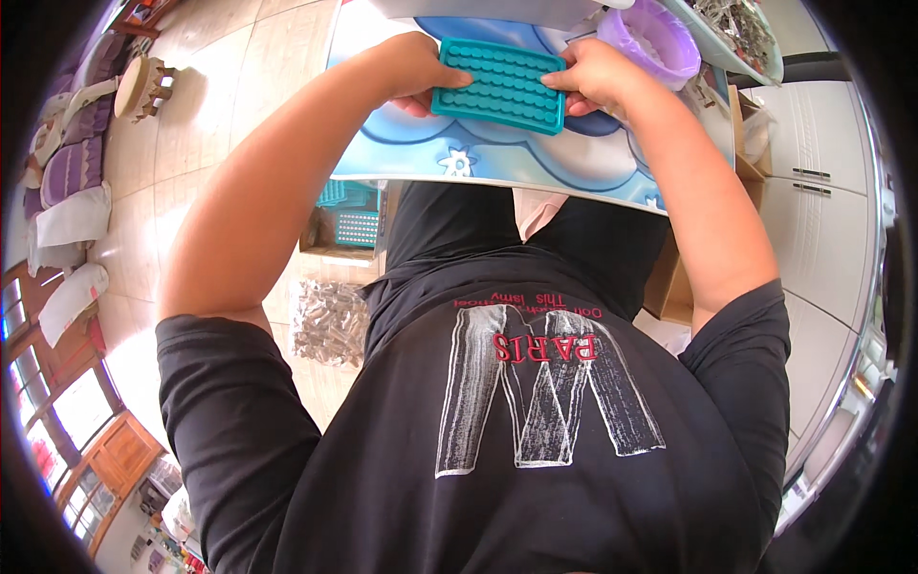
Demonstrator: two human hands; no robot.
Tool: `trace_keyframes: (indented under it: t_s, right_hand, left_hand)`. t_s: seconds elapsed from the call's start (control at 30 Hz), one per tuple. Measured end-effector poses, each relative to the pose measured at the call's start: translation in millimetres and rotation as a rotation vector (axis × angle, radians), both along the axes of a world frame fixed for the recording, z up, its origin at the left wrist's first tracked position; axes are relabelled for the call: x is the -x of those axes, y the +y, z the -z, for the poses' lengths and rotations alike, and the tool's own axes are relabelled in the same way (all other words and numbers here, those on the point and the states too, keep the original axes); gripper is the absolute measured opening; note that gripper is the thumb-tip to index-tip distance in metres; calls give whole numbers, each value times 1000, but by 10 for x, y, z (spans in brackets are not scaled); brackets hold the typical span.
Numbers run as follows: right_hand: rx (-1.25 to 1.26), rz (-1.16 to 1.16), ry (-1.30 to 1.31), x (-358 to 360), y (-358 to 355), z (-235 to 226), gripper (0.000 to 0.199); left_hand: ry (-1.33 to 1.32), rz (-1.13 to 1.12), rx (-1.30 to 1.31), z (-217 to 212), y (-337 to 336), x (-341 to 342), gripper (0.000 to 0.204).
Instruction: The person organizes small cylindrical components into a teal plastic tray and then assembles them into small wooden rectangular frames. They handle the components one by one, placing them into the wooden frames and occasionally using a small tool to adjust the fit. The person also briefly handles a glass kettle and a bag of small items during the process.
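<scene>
A teal rectangular tray (502,84) with rows of small rounded cavities is held over the table's far part, tilted slightly down to the right. My left hand (421,72) grips its left end, thumb on the top face and fingers curled beneath. At the right end my right hand (588,77) pinches it the same way, thumb over the edge. Both hands are closed on the tray, and some of their fingers are hidden under it. The cavities look bare, though they are too small to be sure.
Below the tray lies a blue and white patterned tabletop (402,153). A purple-lined basin (650,43) stands at the far right, beside a bin of small items (732,29). Left of my legs are a box with teal trays (359,228) and a bag of silvery pieces (328,322).
</scene>
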State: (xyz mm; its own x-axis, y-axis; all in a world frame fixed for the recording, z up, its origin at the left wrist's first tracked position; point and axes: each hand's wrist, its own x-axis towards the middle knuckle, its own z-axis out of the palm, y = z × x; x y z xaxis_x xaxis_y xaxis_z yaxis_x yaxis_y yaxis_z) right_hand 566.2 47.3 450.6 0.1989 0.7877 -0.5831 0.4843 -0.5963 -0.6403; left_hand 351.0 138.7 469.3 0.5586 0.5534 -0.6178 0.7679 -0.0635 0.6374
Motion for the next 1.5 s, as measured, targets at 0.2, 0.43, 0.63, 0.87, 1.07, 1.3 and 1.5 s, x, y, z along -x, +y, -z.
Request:
trace_keyframes:
  t_s: [0.2, 0.43, 0.63, 0.87, 1.07, 1.3, 1.5]
  right_hand:
    - [18, -31, 20, -19, -30, -59, 32]
    - [-9, 15, 72, -42, -119, -45, 40]
    - [-98, 61, 47, 10, -216, -24, 54]
    - [-206, 81, -36, 75, -272, 22, 64]
    - [-188, 122, -43, 128, -377, 10, 69]
    - [-270, 195, 88, 161, -494, -46, 67]
    - [-229, 235, 119, 163, -492, -39, 58]
  left_hand:
    - [48, 11, -32, 81, -48, 30, 47]
    - [17, -66, -225, 263, 67, 87, 50]
    - [-33, -139, -230, 345, 68, 84, 25]
    - [137, 725, -1155, 577, 290, 9, 9]
    - [-515, -40, -211, -7, 55, -15, 14]
    - [-860, -652, 452, 6, -33, 437, 17]
    - [-1256, -772, 664, 349, -28, 1042, 13]
